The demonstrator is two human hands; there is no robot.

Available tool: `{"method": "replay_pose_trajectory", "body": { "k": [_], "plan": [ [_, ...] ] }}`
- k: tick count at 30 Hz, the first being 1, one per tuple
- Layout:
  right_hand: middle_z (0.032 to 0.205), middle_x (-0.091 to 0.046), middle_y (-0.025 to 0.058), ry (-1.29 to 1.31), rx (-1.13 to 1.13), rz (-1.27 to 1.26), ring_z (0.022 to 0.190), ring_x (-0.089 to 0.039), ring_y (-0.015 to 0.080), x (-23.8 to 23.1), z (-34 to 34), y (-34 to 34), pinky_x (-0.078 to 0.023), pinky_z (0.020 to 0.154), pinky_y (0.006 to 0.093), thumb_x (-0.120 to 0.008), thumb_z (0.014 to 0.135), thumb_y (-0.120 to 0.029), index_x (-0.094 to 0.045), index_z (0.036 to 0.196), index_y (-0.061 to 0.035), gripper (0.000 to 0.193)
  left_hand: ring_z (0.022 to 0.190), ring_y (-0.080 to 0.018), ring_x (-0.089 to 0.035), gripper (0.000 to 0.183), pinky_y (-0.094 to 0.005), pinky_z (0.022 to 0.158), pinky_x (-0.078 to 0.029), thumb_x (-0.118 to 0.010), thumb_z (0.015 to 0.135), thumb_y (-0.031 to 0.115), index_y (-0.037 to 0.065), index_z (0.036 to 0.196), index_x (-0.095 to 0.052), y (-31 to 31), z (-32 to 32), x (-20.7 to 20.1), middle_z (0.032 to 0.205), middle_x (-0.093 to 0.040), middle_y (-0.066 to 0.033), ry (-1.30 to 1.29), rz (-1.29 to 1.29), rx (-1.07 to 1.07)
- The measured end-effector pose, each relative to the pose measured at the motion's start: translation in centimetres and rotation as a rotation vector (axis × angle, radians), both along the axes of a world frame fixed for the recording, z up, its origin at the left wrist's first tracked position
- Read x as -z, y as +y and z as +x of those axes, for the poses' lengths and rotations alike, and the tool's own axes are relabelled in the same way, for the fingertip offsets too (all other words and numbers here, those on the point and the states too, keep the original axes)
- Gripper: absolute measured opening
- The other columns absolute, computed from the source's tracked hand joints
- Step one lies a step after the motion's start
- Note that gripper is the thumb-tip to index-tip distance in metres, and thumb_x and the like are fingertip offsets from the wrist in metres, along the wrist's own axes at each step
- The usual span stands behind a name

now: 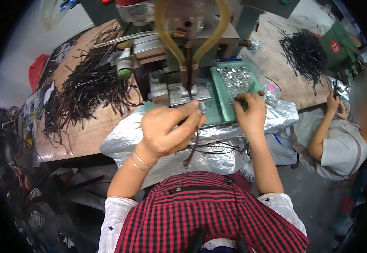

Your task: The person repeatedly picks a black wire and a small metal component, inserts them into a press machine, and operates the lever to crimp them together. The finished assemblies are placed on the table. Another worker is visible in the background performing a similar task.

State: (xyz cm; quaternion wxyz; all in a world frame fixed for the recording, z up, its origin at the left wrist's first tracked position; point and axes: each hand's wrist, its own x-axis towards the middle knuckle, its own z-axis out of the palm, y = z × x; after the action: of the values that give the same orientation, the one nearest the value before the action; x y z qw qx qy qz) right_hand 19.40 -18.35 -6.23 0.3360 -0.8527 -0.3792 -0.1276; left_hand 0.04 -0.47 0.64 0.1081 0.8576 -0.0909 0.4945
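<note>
My left hand (168,128) is closed, with thumb and fingers pinching a short dark cable (194,147) whose tail hangs below. Its fingertips are right beneath the two upright electrodes (188,78) of a bench machine, by a metal block (177,96). The contact between cable end and block is hidden. My right hand (252,113) rests at the right part of a green tray (228,107) that holds many small shiny metal pieces (236,80). Its thumb and forefinger are drawn together near the pieces; whatever they hold is too small to make out.
Dark cables lie in a large heap (86,86) on the wooden table at left, another pile (303,55) at far right. A green-capped bottle (124,68) stands beside the machine. Silver foil (124,137) covers the table edge. At right, a co-worker (339,143) handles something dark.
</note>
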Motion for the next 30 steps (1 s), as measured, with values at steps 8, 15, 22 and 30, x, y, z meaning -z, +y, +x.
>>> {"method": "replay_pose_trajectory", "body": {
  "k": [8,15,22,30],
  "plan": [
    [0.085,-0.069,0.0133,0.011,0.092,0.08,0.079,-0.067,0.0324,0.6,-0.8,0.5,-0.052,0.075,0.0425,-0.072,0.083,-0.009,-0.063,0.09,-0.003,0.013,0.076,-0.0188,-0.07,0.037,-0.0278,0.065,-0.054,-0.079,0.078,0.005,0.002,0.113,-0.07,-1.2,-8.8,0.1,0.12,-0.073,-0.0132,0.21,-0.08,-0.333],
    [0.094,-0.073,0.0106,0.216,-0.028,0.323,0.087,-0.07,0.0222,-1.5,-1.0,1.3,-0.053,0.083,0.0319,-0.069,0.09,-0.003,-0.071,0.101,-0.0007,0.012,0.088,-0.0283,-0.066,0.013,-0.0349,0.076,-0.053,-0.073,0.084,-0.002,0.003,0.095,-0.071,9.1,-8.7,0.6,0.095,-0.069,-0.012,0.111,-0.253,-0.693],
    [0.096,-0.073,0.0076,0.399,0.022,0.391,0.089,-0.066,0.0138,0.0,-0.1,0.1,-0.051,0.083,0.0277,-0.069,0.092,-0.005,-0.073,0.107,0.0,0.016,0.091,-0.0368,-0.062,0.018,-0.0459,0.079,-0.051,-0.063,0.079,0.0,0.004,0.095,-0.07,14.2,-8.2,9.8,0.098,-0.063,-0.0161,0.554,-0.163,-0.822],
    [0.096,-0.074,0.0087,0.445,-0.15,0.474,0.09,-0.068,0.0173,-3.2,-2.4,0.2,-0.052,0.082,0.0297,-0.071,0.088,-0.002,-0.073,0.105,-0.0002,0.017,0.083,-0.0146,-0.066,0.007,-0.0279,0.075,-0.052,-0.067,0.096,0.004,-0.003,0.098,-0.065,13.0,-8.3,7.2,0.092,-0.07,-0.0065,0.019,-0.748,-0.536]
  ]
}}
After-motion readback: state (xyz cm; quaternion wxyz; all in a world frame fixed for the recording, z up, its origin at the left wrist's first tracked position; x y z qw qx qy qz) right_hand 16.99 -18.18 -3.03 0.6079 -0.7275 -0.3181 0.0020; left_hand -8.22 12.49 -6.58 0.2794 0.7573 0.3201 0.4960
